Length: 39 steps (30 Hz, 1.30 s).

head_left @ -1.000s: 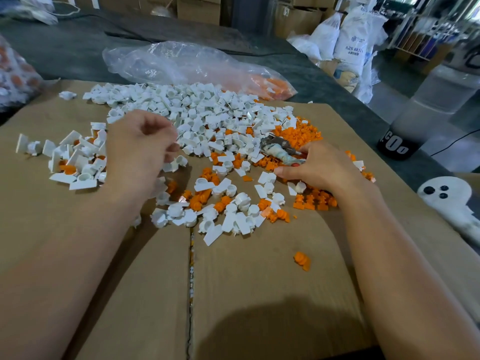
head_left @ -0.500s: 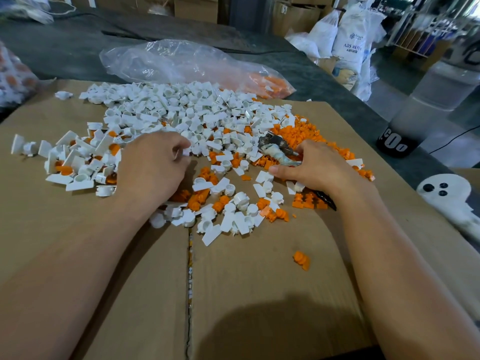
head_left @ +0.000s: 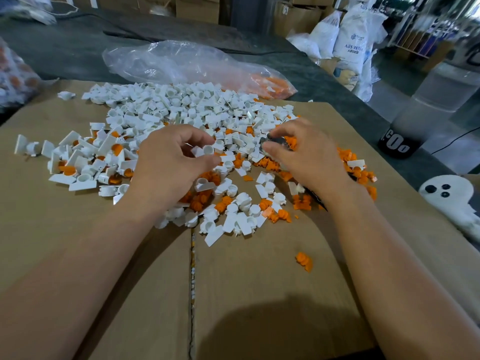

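Head view. The left hand (head_left: 171, 162) pinches one white cap (head_left: 207, 149) between thumb and fingers, just above the heap of white caps (head_left: 181, 105) on the cardboard surface (head_left: 259, 281). The right hand (head_left: 306, 157) grips a dark tool (head_left: 272, 141), its tip near the cap but apart from it. Orange plugs (head_left: 350, 157) lie beneath. Advised: hold the cap steady and clear of the heap before bringing the tool in.
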### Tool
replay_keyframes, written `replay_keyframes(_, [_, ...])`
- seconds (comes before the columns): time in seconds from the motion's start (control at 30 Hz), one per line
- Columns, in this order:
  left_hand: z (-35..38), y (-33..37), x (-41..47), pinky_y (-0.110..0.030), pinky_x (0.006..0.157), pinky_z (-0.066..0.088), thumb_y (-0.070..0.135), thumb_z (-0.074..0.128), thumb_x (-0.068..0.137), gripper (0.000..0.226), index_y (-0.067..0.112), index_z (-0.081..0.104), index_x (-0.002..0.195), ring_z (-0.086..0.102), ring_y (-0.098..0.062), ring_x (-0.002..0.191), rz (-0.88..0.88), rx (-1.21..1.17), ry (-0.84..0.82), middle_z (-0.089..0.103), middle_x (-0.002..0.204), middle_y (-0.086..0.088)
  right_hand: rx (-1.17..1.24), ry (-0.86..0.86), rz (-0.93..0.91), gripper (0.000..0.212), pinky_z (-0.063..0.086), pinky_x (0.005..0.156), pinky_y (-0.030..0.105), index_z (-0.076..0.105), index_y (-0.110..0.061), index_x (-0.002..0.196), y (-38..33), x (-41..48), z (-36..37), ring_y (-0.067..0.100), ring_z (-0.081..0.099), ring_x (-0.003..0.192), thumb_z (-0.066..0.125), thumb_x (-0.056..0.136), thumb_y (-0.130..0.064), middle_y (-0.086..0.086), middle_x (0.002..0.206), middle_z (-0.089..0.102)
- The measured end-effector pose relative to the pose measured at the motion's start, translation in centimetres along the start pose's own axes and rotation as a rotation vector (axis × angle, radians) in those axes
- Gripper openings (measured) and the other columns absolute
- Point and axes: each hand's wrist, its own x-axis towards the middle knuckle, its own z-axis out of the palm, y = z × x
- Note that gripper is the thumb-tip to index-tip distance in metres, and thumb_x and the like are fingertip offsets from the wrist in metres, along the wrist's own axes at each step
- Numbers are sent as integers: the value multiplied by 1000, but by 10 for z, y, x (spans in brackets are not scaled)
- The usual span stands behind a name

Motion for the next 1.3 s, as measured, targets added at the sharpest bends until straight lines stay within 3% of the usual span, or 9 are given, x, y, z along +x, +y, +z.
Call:
replay_keyframes(0.1, [1, -2, 0, -4, 45, 37, 17, 78, 72, 26, 39, 64, 75, 47, 5, 46, -8, -34, -43, 54, 61, 14, -29, -151, -171, 25, 29, 75, 21, 66, -18, 102, -16, -3, 14, 8, 45, 95, 59, 87, -37, -6, 97, 52])
replay_keyframes(0.27, [3, -1, -1, -9, 55, 48, 17, 80, 68, 29, 35, 63, 83, 59, 4, 60, -40, -98, -43, 62, 82, 10, -141, -259, -245, 33, 37, 88, 30, 60, -16, 114, -22, -1, 29, 19, 49, 107, 54, 90, -37, 3, 111, 59])
replay_keyframes(0.4, [2, 3, -3, -13, 47, 49, 15, 77, 70, 18, 23, 63, 78, 61, -4, 47, -58, -190, -64, 64, 66, -6, -202, -263, -253, 32, 33, 88, 32, 57, -16, 115, -21, 0, 32, 21, 49, 105, 52, 91, -36, 4, 111, 59])
replay_keyframes(0.53, [3, 5, -4, -16, 43, 48, 15, 72, 77, 9, 22, 65, 78, 60, -6, 44, -78, -244, -101, 60, 50, 3, -209, -242, -228, 26, 29, 82, 28, 57, -16, 110, -23, -1, 33, 20, 46, 104, 56, 90, -33, 4, 109, 58])
replay_keyframes(0.73, [4, 4, -5, -13, 49, 50, 0, 63, 83, 25, 24, 65, 86, 66, -7, 53, -90, -249, -119, 65, 68, -5, -195, -255, -220, 15, 24, 77, 24, 57, -15, 103, -23, -2, 31, 19, 46, 100, 54, 92, -24, 4, 105, 58])
replay_keyframes(1.0, [3, 5, -3, -15, 47, 50, -3, 68, 78, 19, 14, 62, 75, 66, -8, 50, -173, -310, -111, 66, 54, 4, 174, -163, -112, 12, 45, 68, 33, 55, -10, 98, -27, -7, 14, 16, 57, 76, 49, 94, -20, 2, 83, 61])
replay_keyframes(1.1, [3, 5, -3, -17, 48, 52, -4, 68, 78, 16, 11, 62, 74, 65, -9, 49, -184, -331, -130, 65, 52, 2, 351, -44, -111, 12, 43, 61, 17, 64, -10, 96, -32, -14, 6, 2, 54, 65, 57, 90, -18, -13, 71, 56])
replay_keyframes(1.2, [2, 4, -3, -18, 50, 53, -3, 68, 78, 15, 10, 62, 74, 65, -11, 49, -174, -330, -141, 64, 52, 1, 435, -25, -112, 20, 41, 68, 5, 65, -12, 108, -39, -18, 7, -9, 52, 71, 57, 90, -11, -25, 78, 51])
replay_keyframes(1.3, [3, 4, -3, -19, 49, 52, -2, 68, 78, 14, 10, 62, 74, 65, -11, 49, -166, -341, -132, 64, 52, 0, 442, -16, -133, 21, 44, 71, 6, 63, -13, 107, -44, -21, 9, -3, 56, 74, 60, 87, -9, -24, 76, 52])
